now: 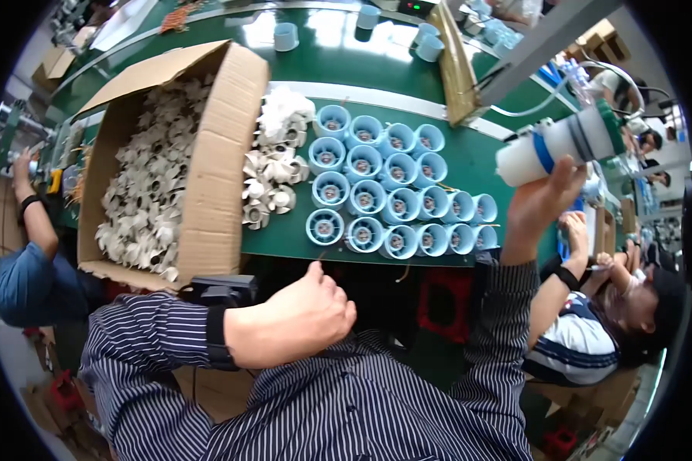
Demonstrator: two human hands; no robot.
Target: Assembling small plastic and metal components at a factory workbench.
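My right hand [540,201] is raised at the right and grips a white cylindrical tool with blue and green bands [560,144], which hangs from a hose above the bench. My left hand [307,311] is closed in a fist with nothing in it, held low near my striped shirt, below the bench edge. On the green bench [477,165] stand several light blue round housings [396,203] in rows. To their left lie several white fan impellers [273,173].
An open cardboard box [211,165] full of white impellers sits at the left of the bench. A person in a white and blue shirt [584,338] works at my right, another person's arm [34,230] at my left. Blue cups [284,36] stand on the far belt.
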